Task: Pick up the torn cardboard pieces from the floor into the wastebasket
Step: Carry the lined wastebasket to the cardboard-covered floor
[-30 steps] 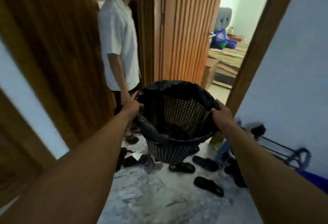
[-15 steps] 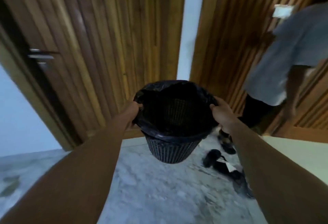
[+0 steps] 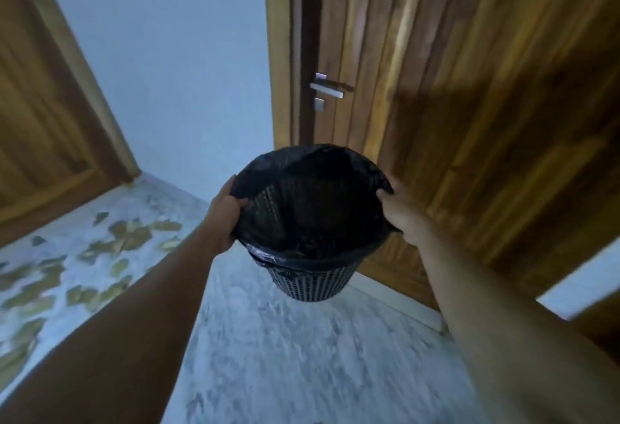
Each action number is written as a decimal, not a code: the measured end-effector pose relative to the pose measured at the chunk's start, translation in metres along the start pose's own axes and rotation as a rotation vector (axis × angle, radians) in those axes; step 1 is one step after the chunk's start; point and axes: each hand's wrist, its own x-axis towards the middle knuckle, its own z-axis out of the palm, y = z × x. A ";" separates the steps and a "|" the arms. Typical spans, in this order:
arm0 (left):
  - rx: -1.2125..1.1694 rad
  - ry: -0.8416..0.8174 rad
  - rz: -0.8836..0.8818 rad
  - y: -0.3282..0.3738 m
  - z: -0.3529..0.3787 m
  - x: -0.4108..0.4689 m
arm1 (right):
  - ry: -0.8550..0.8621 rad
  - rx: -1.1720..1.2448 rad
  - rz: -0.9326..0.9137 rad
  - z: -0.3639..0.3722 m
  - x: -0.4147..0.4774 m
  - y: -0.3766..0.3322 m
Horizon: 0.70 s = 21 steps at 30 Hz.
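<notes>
I hold a black mesh wastebasket (image 3: pixel 310 284) with a black bag liner up off the floor in front of me. My left hand (image 3: pixel 223 218) grips its left rim, thumb inside. On the opposite rim my right hand (image 3: pixel 404 215) grips the liner and edge. Several torn brown cardboard pieces (image 3: pixel 129 237) lie scattered on the pale marble floor at the left, apart from the basket. The inside of the basket is dark and its contents are unclear.
A wooden door (image 3: pixel 436 87) with a metal handle (image 3: pixel 327 87) stands shut straight ahead and to the right. Another wooden door (image 3: pixel 40 114) is at the left. A pale blue wall (image 3: pixel 174 64) lies between them. Marble floor (image 3: pixel 285 356) spreads below.
The view has swung left while both hands keep holding the basket. The other person and the sandals have left the view, and the cardboard pieces on the floor have come into sight.
</notes>
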 end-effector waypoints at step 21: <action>-0.047 0.646 -0.046 0.032 -0.360 0.196 | -0.431 -0.055 -0.126 0.428 0.244 -0.148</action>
